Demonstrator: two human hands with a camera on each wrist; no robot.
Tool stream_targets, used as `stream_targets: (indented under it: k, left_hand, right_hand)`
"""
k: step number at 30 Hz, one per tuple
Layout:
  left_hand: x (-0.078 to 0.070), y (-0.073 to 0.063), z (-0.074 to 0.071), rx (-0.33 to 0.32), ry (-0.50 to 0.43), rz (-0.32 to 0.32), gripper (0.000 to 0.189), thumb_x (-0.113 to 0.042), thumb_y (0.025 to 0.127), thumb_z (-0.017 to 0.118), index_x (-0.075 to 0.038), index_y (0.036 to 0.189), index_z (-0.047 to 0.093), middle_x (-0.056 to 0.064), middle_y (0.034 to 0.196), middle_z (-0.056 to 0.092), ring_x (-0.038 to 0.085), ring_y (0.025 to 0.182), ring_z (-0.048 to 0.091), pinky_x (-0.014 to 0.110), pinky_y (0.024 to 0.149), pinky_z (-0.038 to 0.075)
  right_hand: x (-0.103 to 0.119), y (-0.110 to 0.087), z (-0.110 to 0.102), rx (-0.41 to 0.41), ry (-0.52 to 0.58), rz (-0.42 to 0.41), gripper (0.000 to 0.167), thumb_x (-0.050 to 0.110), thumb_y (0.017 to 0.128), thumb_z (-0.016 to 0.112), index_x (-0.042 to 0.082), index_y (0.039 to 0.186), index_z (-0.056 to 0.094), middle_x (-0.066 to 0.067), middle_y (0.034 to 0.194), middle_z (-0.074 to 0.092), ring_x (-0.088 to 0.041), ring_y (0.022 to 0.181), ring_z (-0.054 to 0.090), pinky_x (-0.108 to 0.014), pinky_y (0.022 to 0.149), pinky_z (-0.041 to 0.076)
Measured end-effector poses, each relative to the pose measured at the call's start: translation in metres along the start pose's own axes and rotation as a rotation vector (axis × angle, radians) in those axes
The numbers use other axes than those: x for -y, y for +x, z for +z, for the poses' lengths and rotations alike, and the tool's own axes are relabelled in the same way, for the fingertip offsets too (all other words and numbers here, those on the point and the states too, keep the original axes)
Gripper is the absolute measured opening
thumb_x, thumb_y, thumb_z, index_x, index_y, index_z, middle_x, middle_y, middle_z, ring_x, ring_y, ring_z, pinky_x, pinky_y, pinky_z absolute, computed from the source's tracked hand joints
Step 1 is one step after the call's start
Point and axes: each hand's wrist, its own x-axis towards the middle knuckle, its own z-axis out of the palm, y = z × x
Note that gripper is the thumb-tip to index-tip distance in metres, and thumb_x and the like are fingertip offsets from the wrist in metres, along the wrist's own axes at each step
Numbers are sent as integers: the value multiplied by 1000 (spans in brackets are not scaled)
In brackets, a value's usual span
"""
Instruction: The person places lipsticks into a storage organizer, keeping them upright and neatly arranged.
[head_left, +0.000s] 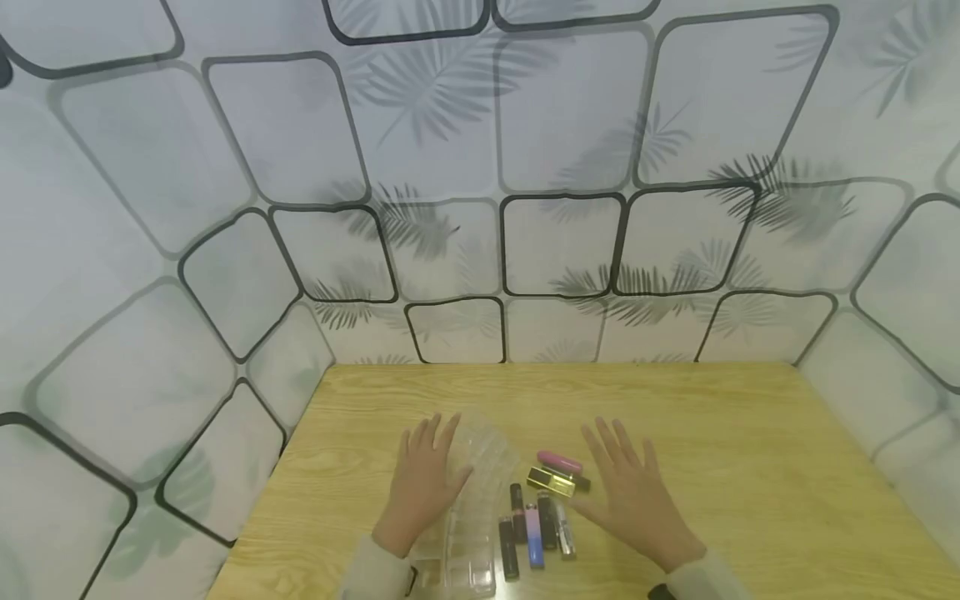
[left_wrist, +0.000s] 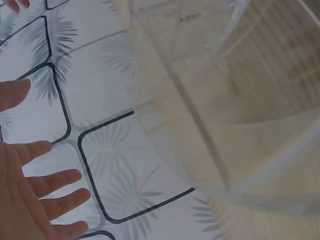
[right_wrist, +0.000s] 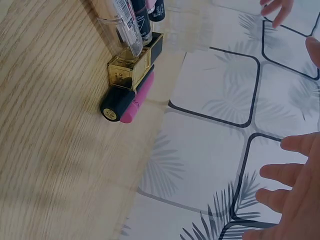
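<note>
My left hand [head_left: 422, 487] is held with its fingers spread, over or beside a clear plastic organizer [head_left: 471, 533] with compartments. In the left wrist view the transparent organizer [left_wrist: 200, 150] fills the right side, apart from the fingers. To the right of the cosmetics, my right hand [head_left: 637, 504] has spread fingers and holds nothing. Between the hands lie several lipstick-like tubes: a gold one [head_left: 551, 482], a pink one [head_left: 559, 462], a pink-and-blue one [head_left: 534, 537], a clear-and-silver one [head_left: 565, 532] and black ones [head_left: 508, 548]. The gold tube [right_wrist: 131, 70] has a black end.
A wood-grain table [head_left: 750, 467] bears everything. Patterned cloth [head_left: 562, 242] with leaves and rounded squares rises behind the table and along both its sides.
</note>
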Motion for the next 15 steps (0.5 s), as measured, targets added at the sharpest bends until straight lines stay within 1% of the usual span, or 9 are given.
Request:
stream_targets:
  k: [2,5,7,10,13,15]
  left_hand:
    - [6,1,0,-7,5,15,66,-38,83,64,-8,138,43,23,131,51,40,120,49,57,100,38]
    - [13,2,-2,-14,-17,26,65,-36,84,64,-6,137,43,23,129,52,39,119,50,56,100,38]
    - [18,3,-5,-7,-34,27,66,-36,83,66,-5,137,43,23,128,53,38,118,50,55,100,38]
    - [24,3,-8,22,-46,10,68,-37,83,66,-7,138,42,21,127,53,37,119,50,54,101,37]
    - [29,2,-6,42,-40,8,67,-37,83,66,-8,138,42,20,127,53,36,118,50,52,102,37]
    - [33,2,-1,38,-39,12,66,-36,83,66,-8,138,43,18,126,54,35,117,50,52,102,37]
  right_hand:
    - [1,1,1,5,-6,0,92,57,78,62,13,149,22,-17,153,25,-40,141,20,-67,108,13]
    - [3,3,3,10,-12,-3,91,57,78,62,11,148,25,-16,153,25,-40,141,20,-67,108,13]
    - [3,4,4,4,-15,-12,90,55,78,63,9,147,28,-17,152,27,-41,140,22,-67,107,15]
    - [3,4,6,-9,-26,-22,89,54,77,65,7,145,31,-17,151,29,-41,139,25,-68,105,17]
    - [3,4,8,-16,-45,-28,89,55,77,64,7,144,31,-17,150,31,-40,138,27,-68,105,19]
    - [2,5,9,-13,-55,-31,89,55,77,64,7,144,31,-17,150,32,-40,138,28,-68,105,19]
